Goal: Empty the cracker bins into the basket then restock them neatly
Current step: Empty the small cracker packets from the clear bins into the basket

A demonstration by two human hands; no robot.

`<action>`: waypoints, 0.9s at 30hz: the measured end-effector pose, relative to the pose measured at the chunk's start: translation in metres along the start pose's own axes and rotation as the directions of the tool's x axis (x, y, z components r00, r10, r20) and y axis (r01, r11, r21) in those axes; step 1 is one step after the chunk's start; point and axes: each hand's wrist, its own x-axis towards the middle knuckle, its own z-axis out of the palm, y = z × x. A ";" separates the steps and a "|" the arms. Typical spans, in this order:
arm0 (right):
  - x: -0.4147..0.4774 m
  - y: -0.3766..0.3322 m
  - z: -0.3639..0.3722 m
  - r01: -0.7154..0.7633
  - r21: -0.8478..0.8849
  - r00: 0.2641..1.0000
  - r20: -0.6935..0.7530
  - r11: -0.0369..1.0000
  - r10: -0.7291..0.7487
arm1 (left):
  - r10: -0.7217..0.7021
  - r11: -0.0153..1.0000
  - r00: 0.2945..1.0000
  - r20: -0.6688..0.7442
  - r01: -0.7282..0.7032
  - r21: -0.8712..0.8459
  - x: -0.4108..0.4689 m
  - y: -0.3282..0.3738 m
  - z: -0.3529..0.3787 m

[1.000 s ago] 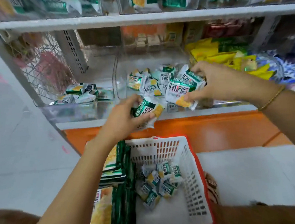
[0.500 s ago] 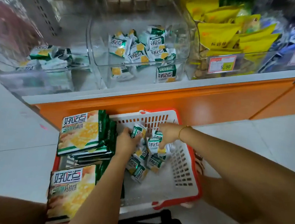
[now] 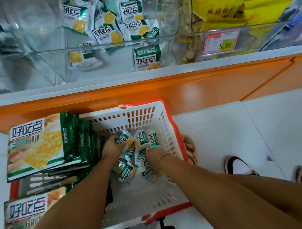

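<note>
Now, inside the basket (image 3: 164, 119), the left hand (image 3: 112, 146) is pinching one cracker packet (image 3: 124, 139), the right hand (image 3: 152, 152) clutching several; best be releasing them low, since more are waiting in the clear bin (image 3: 48, 48) above the basket

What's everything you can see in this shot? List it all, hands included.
bins: several, clear, in a row on the shelf
small packs: many, green and white, some in the bins, some in the basket
basket: one, white with an orange rim, on the floor below the shelf
big bags: two stacks, green and yellow, at the basket's left side
yellow bags: several, yellow, in the bin right of the small packs
price tag: one, red and yellow, on that bin's front
shoes: two, black and white, on the floor at right
left hand: in the basket, grips a small pack
right hand: in the basket, holds small packs, gold bracelet at the wrist
</note>
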 end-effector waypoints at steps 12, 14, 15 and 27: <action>-0.027 0.021 -0.057 -0.031 0.388 1.000 0.010 0.921 0.029 | 0.075 0.996 0.996 -0.049 -0.073 0.050 -0.025 0.034 -0.040; -0.050 0.036 -0.094 -0.011 0.487 0.996 -0.068 0.874 0.050 | 0.140 0.990 0.988 -0.067 -0.137 0.044 -0.044 0.050 -0.058; -0.065 0.044 -0.115 0.017 0.502 0.995 -0.093 0.865 0.034 | 0.194 0.981 0.978 -0.081 -0.192 0.041 -0.057 0.058 -0.070; -0.241 0.083 -0.258 0.490 0.538 0.533 -0.807 0.686 0.253 | 0.634 0.673 0.644 -0.428 -0.732 -0.106 -0.164 0.163 -0.234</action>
